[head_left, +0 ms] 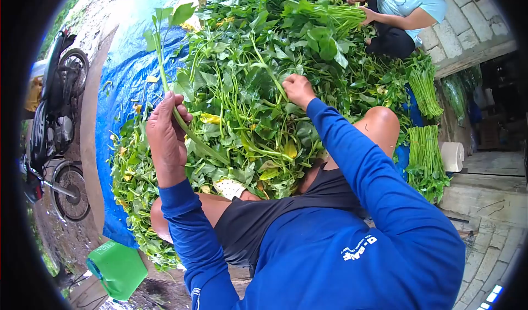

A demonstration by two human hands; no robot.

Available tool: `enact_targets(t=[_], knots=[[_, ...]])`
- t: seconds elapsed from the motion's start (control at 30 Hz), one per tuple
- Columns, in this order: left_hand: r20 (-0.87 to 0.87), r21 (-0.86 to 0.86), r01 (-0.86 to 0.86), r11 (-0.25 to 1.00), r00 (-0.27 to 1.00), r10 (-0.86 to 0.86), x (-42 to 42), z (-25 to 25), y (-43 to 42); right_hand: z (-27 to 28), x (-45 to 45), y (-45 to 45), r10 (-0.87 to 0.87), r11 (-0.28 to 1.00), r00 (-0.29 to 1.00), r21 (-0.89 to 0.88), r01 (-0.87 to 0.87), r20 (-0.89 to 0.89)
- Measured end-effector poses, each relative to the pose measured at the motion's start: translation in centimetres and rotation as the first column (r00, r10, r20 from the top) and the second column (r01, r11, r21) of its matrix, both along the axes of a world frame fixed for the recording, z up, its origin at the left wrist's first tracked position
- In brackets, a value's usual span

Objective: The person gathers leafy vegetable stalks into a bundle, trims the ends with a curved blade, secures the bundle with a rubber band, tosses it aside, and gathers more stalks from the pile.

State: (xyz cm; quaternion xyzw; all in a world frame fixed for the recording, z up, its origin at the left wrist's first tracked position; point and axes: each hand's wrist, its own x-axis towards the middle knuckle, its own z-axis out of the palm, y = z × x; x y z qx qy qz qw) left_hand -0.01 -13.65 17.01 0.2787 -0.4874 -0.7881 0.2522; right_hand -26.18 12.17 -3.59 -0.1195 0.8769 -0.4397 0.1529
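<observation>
My left hand is closed round a long water spinach stem, its leafy tip pointing up and its thicker lower end slanting down to the right past my palm. To the right, my right hand pinches another green stem just above the pile. Beneath both hands spreads a big heap of loose water spinach, with some yellowed leaves mixed in. My crossed legs rest against the near side of this heap.
A blue tarp lies under the greens. Tied bundles stand at the right beside a white roll. Another person sits at the upper right holding a bunch of stems. A motorcycle and green container are at the left.
</observation>
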Motion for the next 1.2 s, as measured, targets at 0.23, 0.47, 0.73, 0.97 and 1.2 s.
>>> enact_targets(t=[0.23, 0.47, 0.73, 0.97, 1.2], knots=[[-0.012, 0.030, 0.013, 0.999, 1.000, -0.012, -0.4, -0.9, -0.3, 5.4, -1.2, 0.8, 0.074, 0.950, 0.727, -0.270, 0.157, 0.682], [-0.016, 0.054, -0.002, 0.999, 1.000, 0.003, -0.6, -1.4, -0.2, 13.2, 1.3, 1.6, 0.309, 0.849, 0.798, -0.529, 0.013, 0.516], [0.011, -0.021, -0.084, 0.996, 0.996, 0.084, -0.8, -2.0, 0.7, 15.9, 9.7, 2.7, 0.216, 0.756, 0.920, -0.652, 0.053, 0.326], [-0.007, -0.082, -0.098, 0.992, 0.995, 0.098, -1.0, -2.6, 1.5, 15.1, 13.4, 3.0, 0.078, 0.837, 0.997, -0.542, -0.082, -0.030], [0.067, -0.024, 0.121, 0.992, 0.991, -0.119, -1.5, -2.1, 4.7, 15.3, 17.5, 1.6, 0.363, 0.740, 0.907, -0.657, -0.143, 0.211]])
